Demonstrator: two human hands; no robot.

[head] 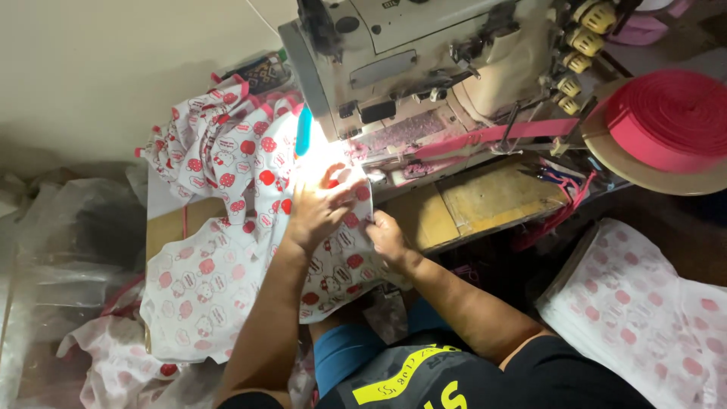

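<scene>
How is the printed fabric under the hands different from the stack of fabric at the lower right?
The printed fabric under the hands lies spread and rumpled across the table; the stack at the lower right is flat and neatly piled. The left hand presses the first and the right hand grips its edge; nothing touches the stack. Both are white with red spots.

Soft matt printed cloth (227,227); painted metal sewing machine (394,53); worn wood table (485,201)
</scene>
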